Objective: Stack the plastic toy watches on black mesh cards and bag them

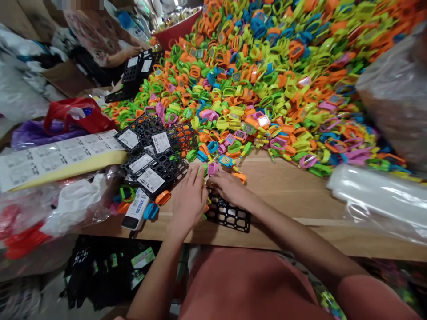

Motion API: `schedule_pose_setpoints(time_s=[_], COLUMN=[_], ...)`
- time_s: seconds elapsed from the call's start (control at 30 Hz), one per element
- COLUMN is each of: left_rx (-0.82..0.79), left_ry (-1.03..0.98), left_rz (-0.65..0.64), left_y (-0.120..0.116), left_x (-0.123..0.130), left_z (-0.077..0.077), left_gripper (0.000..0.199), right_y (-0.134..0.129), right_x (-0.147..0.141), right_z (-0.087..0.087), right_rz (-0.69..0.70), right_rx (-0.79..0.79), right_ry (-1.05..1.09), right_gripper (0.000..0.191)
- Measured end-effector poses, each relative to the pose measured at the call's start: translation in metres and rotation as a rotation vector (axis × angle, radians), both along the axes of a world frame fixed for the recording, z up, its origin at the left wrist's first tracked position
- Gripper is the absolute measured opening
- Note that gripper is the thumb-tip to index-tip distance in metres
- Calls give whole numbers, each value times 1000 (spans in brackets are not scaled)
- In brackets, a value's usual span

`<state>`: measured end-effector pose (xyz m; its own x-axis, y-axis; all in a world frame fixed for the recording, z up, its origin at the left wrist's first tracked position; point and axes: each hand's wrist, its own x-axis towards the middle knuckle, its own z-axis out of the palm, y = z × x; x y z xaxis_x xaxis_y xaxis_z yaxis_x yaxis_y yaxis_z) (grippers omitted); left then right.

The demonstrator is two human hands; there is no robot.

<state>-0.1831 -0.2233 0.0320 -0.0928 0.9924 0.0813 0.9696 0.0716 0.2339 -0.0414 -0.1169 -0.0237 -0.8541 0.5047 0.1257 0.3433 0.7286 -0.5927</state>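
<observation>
My left hand (191, 195) lies on the wooden table, fingers stretched forward and side by side, at the left edge of a black plastic grid tray (230, 215). Over the upper part of that tray my right hand (230, 186) bends its fingers down; its fingertips are partly hidden, and what they may hold cannot be made out. A pink toy watch (212, 168) sits between the fingers of both hands. Just beyond lies a blue toy watch (226, 161). Left of my left hand, several black grid trays with white labels (151, 179) are stacked.
A large heap of colourful toy watches (253, 80) covers the table's back. At left are a label sheet (63, 155), a red bag (78, 116) and a white-and-black device (136, 211). A clear plastic roll (376, 195) lies right. Another person's arm (123, 55) is at upper left.
</observation>
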Motion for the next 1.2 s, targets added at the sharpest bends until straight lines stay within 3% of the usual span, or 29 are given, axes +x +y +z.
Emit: schedule_pose_setpoints(time_s=[0.17,0.37,0.47,0.7,0.93,1.03,1.2], left_rx=[20,59,42,15,-9,-23,-33], left_ry=[-27,-68,-73,-80,-127,-93,4], left_rz=[17,19,23,15,10,7,-48], left_y=[-4,-3,-2,-2,1,6,9], left_x=[0,0,-1,-1,-5,-3,4], left_z=[-4,-4,-4,-2,-1,1,6], left_gripper=[53,52,54,54,57,61,42], right_y=[6,1,-7,-21,-30,-27,1], right_x=[0,12,14,10,14,10,16], right_z=[-8,-23,-28,-38,-46,-42,-19], right_rz=[-154,-280,-289,-193,-1,45,134], right_rx=[-11,-406,-470,-425,-195,-213,-273], right_ry=[-152,282,370,332,248,235,191], right_gripper=[11,34,37,37,36,40,31])
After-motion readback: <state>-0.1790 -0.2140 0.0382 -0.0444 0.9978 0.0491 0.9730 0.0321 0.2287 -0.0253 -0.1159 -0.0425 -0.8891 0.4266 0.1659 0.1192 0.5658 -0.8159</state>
